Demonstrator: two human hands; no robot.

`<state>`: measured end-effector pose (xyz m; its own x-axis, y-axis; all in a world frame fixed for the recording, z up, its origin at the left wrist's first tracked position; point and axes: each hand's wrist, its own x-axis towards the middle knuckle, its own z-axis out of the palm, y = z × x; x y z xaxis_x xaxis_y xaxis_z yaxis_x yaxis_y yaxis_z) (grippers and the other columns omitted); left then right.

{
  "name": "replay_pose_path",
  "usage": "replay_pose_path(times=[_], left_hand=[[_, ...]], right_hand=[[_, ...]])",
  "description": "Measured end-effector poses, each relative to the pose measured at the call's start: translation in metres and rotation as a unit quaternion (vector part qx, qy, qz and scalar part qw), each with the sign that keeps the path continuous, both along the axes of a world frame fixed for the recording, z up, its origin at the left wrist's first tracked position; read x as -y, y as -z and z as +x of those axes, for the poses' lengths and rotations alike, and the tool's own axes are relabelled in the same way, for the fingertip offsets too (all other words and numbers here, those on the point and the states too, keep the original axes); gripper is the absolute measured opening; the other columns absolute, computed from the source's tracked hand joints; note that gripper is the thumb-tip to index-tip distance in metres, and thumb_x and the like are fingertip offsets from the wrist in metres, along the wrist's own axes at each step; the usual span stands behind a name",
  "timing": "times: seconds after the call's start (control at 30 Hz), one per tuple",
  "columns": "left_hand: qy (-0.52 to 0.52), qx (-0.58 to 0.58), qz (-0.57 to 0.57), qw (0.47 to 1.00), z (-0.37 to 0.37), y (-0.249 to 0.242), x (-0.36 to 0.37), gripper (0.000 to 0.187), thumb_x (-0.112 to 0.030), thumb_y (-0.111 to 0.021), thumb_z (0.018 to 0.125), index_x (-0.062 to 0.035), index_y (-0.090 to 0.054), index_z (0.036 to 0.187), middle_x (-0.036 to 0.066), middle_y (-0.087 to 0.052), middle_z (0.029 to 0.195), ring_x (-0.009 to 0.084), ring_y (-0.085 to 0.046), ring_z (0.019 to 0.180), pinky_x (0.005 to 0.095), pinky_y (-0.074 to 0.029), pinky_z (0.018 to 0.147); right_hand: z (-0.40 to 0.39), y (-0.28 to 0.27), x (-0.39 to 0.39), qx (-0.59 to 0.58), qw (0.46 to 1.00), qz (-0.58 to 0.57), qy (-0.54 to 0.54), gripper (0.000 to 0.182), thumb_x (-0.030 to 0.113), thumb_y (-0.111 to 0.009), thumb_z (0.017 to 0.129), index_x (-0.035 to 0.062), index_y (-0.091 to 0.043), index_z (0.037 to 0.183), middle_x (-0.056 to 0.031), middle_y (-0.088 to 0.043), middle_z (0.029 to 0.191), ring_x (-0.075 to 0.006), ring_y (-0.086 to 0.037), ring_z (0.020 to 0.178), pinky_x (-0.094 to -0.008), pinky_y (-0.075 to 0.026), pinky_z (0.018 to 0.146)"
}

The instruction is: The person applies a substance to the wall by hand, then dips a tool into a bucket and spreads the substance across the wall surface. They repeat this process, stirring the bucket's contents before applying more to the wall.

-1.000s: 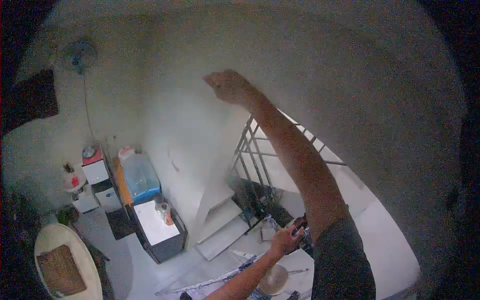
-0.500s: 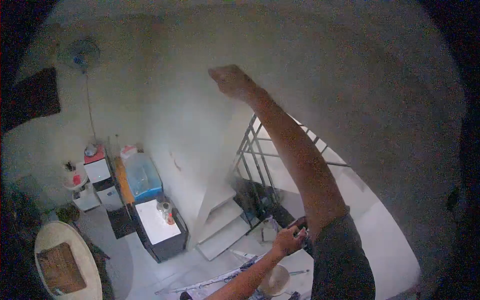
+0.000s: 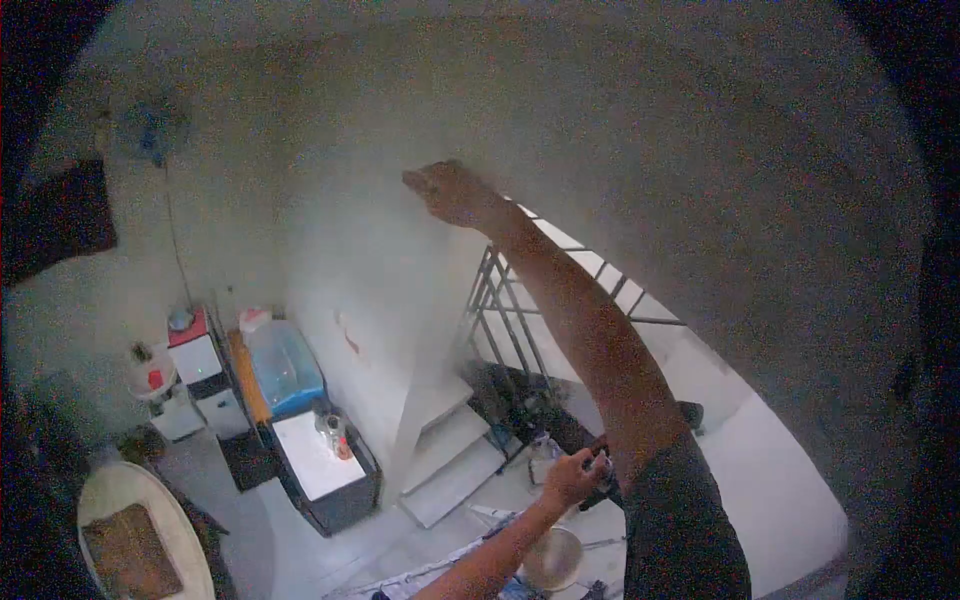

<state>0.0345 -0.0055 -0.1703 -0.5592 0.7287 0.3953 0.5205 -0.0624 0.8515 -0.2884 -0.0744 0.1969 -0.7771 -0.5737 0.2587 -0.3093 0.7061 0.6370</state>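
My right hand (image 3: 455,193) is raised high in front of the wall, its arm reaching up from a dark sleeve. Its fingers are drawn together, and whatever may be pinched in them is too small to make out. Lower down, my left hand (image 3: 572,478) is closed around a small dark object (image 3: 601,468), partly hidden behind my right forearm. Below that hand lie a round pale bowl-like thing (image 3: 552,558) and a patterned cloth (image 3: 440,572).
White stairs (image 3: 452,455) with a dark metal railing (image 3: 510,310) rise ahead. A white-topped cabinet (image 3: 305,460) carries a glass jar; a blue clear bin (image 3: 285,370) stands behind it. At left are an oval table (image 3: 100,490) and a wall fan (image 3: 150,130).
My right hand sits slightly lower and further left in view. The room has shifted a little downward in the picture. My left hand keeps its grip on the small dark object.
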Motion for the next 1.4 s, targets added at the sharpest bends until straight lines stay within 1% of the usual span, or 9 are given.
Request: replay_pose_path(times=[0.17,0.47,0.67,0.9,1.1,1.13,1.23,1.33,1.4], left_hand=[[-0.023,0.004,0.034,0.999,0.001,0.003,-0.004,0.055,-0.055,-0.048,0.089,-0.0022,-0.063,0.095,0.028,-0.062,0.074,0.0431,-0.063,0.078,0.0507,-0.048,0.068],[-0.02,0.01,0.071,0.997,0.003,0.003,-0.002,0.047,-0.047,-0.051,0.09,-0.0023,-0.063,0.091,0.027,-0.061,0.073,0.0447,-0.061,0.073,0.0524,-0.047,0.063],[-0.038,0.028,0.052,0.998,0.006,-0.007,0.009,0.042,-0.044,-0.05,0.091,-0.005,-0.063,0.087,0.026,-0.061,0.071,0.045,-0.06,0.071,0.0517,-0.046,0.062],[-0.032,-0.051,0.099,0.993,0.003,0.012,-0.006,0.042,-0.042,-0.052,0.091,-0.0017,-0.06,0.081,0.026,-0.059,0.07,0.044,-0.06,0.071,0.0497,-0.046,0.061],[-0.002,-0.013,0.074,0.997,-0.002,0.008,-0.008,0.037,-0.037,-0.052,0.092,-0.0016,-0.06,0.087,0.025,-0.06,0.073,0.0435,-0.061,0.072,0.0483,-0.047,0.062],[0.028,-0.056,0.041,0.997,-0.002,0.019,-0.013,0.035,-0.036,-0.052,0.092,-0.0023,-0.06,0.09,0.024,-0.063,0.079,0.0423,-0.062,0.075,0.0477,-0.047,0.064],[-0.307,-0.148,0.31,0.888,0.024,-0.005,-0.029,0.031,-0.035,-0.052,0.092,-0.0046,-0.059,0.092,0.019,-0.064,0.09,0.0363,-0.061,0.084,0.0484,-0.046,0.075],[-0.24,-0.107,0.254,0.931,0.016,-0.015,-0.032,0.03,-0.034,-0.053,0.092,-0.0052,-0.058,0.09,0.015,-0.061,0.086,0.0327,-0.057,0.08,0.0453,-0.045,0.073],[-0.165,-0.063,0.17,0.97,0.016,-0.005,-0.013,0.029,-0.034,-0.054,0.092,-0.0057,-0.057,0.087,0.012,-0.057,0.081,0.029,-0.053,0.076,0.0422,-0.044,0.072]], right_hand=[[0.008,-0.058,0.0,-0.224,0.961,-0.01,-0.161,0.029,0.02,-0.047,0.092,0.0058,-0.061,0.113,-0.0175,-0.066,0.104,-0.0294,-0.067,0.089,-0.0435,-0.054,0.08],[0.054,-0.055,-0.018,-0.113,0.987,0.064,0.094,0.026,0.024,-0.046,0.093,0.0119,-0.061,0.111,-0.0116,-0.068,0.088,-0.0325,-0.066,0.07,-0.0484,-0.054,0.066],[0.052,0.017,-0.012,-0.106,0.983,-0.043,-0.144,0.026,0.02,-0.041,0.094,0.0066,-0.06,0.105,-0.0139,-0.067,0.091,-0.033,-0.067,0.076,-0.0485,-0.055,0.066],[0.098,-0.069,0.013,-0.107,0.993,0.01,0.051,0.03,0.022,-0.045,0.091,0.0091,-0.06,0.113,-0.0151,-0.067,0.094,-0.0315,-0.067,0.083,-0.0484,-0.055,0.068],[0.059,0.047,-0.02,0.031,0.994,-0.107,-0.014,0.035,0.021,-0.044,0.091,0.0117,-0.055,0.122,-0.0128,-0.065,0.105,-0.0308,-0.063,0.097,-0.0443,-0.05,0.087],[0.031,0.095,-0.041,-0.041,0.985,-0.106,-0.128,0.043,0.022,-0.049,0.083,0.0172,-0.056,0.126,-0.0121,-0.066,0.096,-0.0324,-0.064,0.078,-0.0464,-0.054,0.07],[0.112,0.145,-0.01,0.01,0.978,-0.191,-0.079,0.036,0.026,-0.05,0.086,0.016,-0.058,0.119,-0.0096,-0.065,0.085,-0.0283,-0.064,0.063,-0.0453,-0.052,0.056],[0.208,0.165,0.014,-0.106,0.934,-0.321,-0.113,0.036,0.036,-0.061,0.088,0.0095,-0.053,0.064,-0.011,-0.048,0.044,-0.0319,-0.054,0.039,-0.0461,-0.043,0.04],[0.283,0.154,0.009,-0.039,0.95,-0.305,-0.049,0.036,0.032,-0.066,0.084,0.009,-0.051,0.06,-0.0092,-0.049,0.046,-0.0284,-0.053,0.04,-0.0422,-0.042,0.041]])
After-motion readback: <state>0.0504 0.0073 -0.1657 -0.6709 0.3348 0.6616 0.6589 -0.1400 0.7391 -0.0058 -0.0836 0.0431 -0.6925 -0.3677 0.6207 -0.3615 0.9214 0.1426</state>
